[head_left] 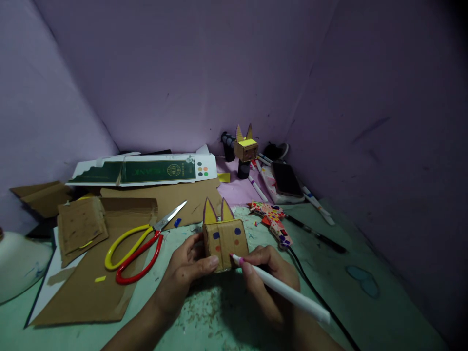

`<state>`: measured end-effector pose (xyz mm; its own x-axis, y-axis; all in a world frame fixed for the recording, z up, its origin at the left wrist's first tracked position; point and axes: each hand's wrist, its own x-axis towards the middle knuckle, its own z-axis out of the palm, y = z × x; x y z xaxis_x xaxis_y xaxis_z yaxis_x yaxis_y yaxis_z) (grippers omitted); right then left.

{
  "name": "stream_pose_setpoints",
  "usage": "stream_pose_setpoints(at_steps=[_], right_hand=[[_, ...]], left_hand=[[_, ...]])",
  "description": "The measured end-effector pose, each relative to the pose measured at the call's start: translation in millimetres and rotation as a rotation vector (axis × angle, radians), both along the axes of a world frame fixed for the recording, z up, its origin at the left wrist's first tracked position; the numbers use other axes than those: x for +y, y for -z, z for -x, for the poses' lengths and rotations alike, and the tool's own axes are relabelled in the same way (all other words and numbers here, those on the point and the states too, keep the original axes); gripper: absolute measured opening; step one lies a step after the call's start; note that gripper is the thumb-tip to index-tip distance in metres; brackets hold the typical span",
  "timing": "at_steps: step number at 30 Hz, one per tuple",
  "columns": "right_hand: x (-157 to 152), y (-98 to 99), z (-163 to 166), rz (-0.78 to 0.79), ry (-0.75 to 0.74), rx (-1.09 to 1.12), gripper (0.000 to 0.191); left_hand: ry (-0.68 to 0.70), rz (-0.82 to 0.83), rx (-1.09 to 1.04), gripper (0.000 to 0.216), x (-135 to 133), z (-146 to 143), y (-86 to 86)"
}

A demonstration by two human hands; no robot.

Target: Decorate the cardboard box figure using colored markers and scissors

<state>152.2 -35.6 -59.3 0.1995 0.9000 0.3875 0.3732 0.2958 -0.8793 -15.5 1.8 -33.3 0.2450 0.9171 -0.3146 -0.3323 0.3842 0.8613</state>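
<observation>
My left hand [183,273] clamps the cardboard box [224,241]; my right hand [268,273] pinches the marker [285,290], tip touching the box at 10 o'clock.

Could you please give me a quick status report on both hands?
Left hand grips cardboard box. Right hand holds white marker, tip on box front. Scissors to the left, apart.

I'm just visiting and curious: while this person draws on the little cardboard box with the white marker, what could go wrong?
1. The left hand pinches only one side of the cardboard box, so it might twist under the marker and smear the face.
2. The paper ears look thin and could bend.
3. The glue gun cord runs beside the right hand and could snag.
</observation>
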Motion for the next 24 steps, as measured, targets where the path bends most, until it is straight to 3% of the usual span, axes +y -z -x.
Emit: stream_pose_setpoints(at_steps=[9,13,18,24], right_hand=[[3.1,-0.6,-9.9,-0.024,-0.101,-0.048,0.019],[1.3,-2.1,-5.6,-0.016,-0.017,-0.042,0.021],[2.1,-1.8,-7.7,-0.026,-0.059,-0.074,0.018],[1.2,-4.0,-6.8,-0.017,-0.048,-0.063,0.020]], left_hand=[[-0.003,0.003,0.004,0.068,0.5,0.5,3.1],[-0.015,-0.009,0.043,0.061,0.2,-0.3,-0.3],[-0.017,0.009,0.032,0.064,-0.1,-0.9,-2.0],[-0.002,-0.008,0.011,0.054,-1.1,-1.5,-3.5]])
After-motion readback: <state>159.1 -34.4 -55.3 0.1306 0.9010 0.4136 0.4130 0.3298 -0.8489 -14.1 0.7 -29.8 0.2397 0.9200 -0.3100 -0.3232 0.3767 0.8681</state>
